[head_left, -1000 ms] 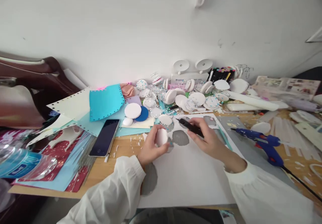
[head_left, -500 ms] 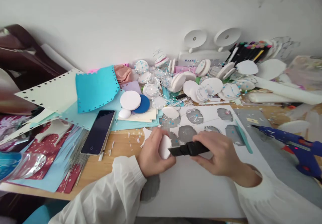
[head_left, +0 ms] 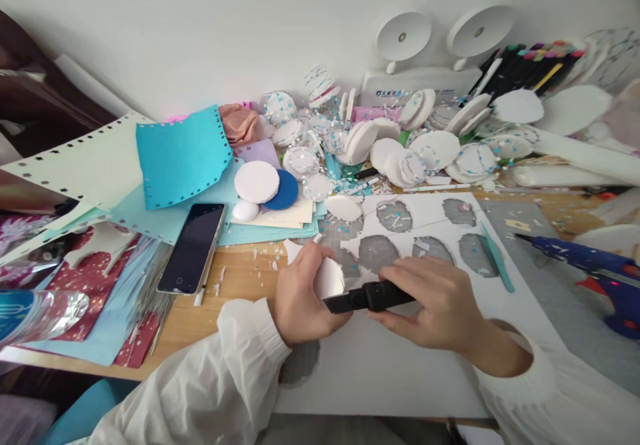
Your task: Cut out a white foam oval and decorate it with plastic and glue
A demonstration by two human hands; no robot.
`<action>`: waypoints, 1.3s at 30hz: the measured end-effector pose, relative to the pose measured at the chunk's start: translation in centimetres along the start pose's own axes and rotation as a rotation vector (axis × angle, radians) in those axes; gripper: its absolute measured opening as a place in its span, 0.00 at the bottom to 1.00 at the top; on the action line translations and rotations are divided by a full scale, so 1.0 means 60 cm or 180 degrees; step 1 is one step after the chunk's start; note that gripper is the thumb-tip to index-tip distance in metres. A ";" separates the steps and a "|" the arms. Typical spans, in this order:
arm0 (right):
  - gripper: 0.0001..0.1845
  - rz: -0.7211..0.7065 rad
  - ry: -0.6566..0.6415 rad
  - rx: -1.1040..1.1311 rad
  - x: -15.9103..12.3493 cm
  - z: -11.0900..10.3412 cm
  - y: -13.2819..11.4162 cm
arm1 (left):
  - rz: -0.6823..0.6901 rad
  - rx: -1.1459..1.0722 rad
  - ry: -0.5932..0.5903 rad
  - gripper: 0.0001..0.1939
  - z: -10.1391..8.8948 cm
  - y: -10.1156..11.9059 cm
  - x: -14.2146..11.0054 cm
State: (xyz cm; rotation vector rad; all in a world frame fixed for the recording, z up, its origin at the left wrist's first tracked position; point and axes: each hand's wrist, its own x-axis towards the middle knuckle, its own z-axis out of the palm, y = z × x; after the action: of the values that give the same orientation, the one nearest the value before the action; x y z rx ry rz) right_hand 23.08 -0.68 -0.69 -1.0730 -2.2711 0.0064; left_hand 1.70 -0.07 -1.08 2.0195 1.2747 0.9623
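My left hand (head_left: pixel 305 295) is closed around a small white foam disc (head_left: pixel 330 278), whose right edge looks rough. In my right hand (head_left: pixel 435 298) is a black utility knife (head_left: pixel 380 295), gripped by its handle. Its dark blade points left and lies against the lower right edge of the disc, close to my left thumb. Beneath both hands spreads a white foam sheet (head_left: pixel 400 385) with several round holes cut through it, the grey mat showing inside them. A teal strip-shaped tool (head_left: pixel 497 258) rests on the sheet's right side.
A blue glue gun (head_left: pixel 575 258) lies at the right on a grey cutting mat (head_left: pixel 520 218). Left of my hands is a phone (head_left: pixel 191 248). White discs (head_left: pixel 257 181), some wound with beaded strings, pile up along the wall. Markers (head_left: pixel 540 65) stand at the back right.
The knife blade has slid left and slightly down along the disc's edge. My right hand has shifted a little left with it. The camera view has tilted downward and moved closer.
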 end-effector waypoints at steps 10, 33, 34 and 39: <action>0.19 0.0021 0.0028 -0.0046 -0.005 0.006 0.001 | -0.0088 0.0052 0.0005 0.19 0.001 -0.001 0.001; 0.20 0.0131 0.0018 0.0058 -0.005 0.008 -0.004 | 0.0005 0.0138 0.0054 0.18 0.000 0.002 -0.001; 0.20 0.0122 0.0003 0.0061 -0.005 0.009 -0.004 | 0.0024 0.0125 0.0049 0.17 0.000 0.002 0.000; 0.19 0.0144 0.0009 0.0084 -0.006 0.009 -0.003 | 0.0006 0.0083 0.0066 0.18 0.000 0.000 -0.002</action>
State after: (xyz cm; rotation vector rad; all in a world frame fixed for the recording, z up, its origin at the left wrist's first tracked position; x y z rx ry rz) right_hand 22.84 -0.90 -1.30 -1.1096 -2.2377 0.0530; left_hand 1.69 -0.18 -1.09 2.0359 1.3030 0.9749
